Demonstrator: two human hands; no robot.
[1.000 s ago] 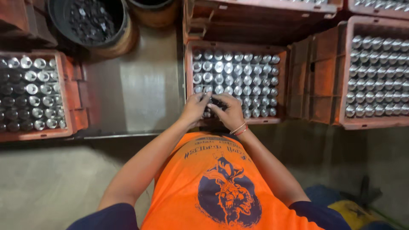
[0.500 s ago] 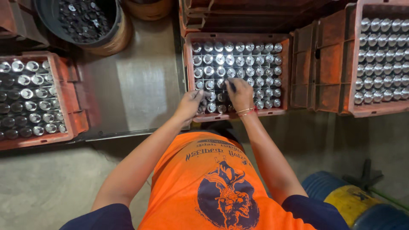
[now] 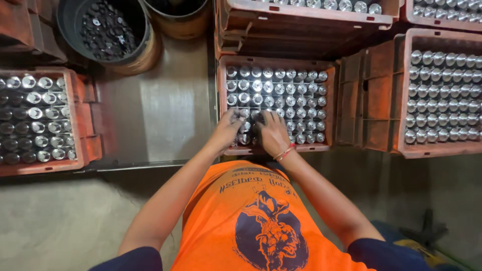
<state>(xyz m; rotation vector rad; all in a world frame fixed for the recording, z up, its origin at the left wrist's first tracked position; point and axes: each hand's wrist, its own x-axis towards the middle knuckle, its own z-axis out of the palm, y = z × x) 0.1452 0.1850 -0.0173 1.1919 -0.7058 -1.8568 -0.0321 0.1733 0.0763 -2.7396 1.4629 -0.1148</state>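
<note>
Hands at work: left hand (image 3: 228,126) and right hand (image 3: 273,131) rest side by side, fingers curled over shiny bottle tops (image 3: 281,98) at the near-left corner of a full red crate (image 3: 273,149), their grip unclear; similar crates (image 3: 442,148) flank it.

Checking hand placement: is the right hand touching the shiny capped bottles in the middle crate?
Touching. The head view shows the right hand lying flat on the bottles, with no gap.
</note>
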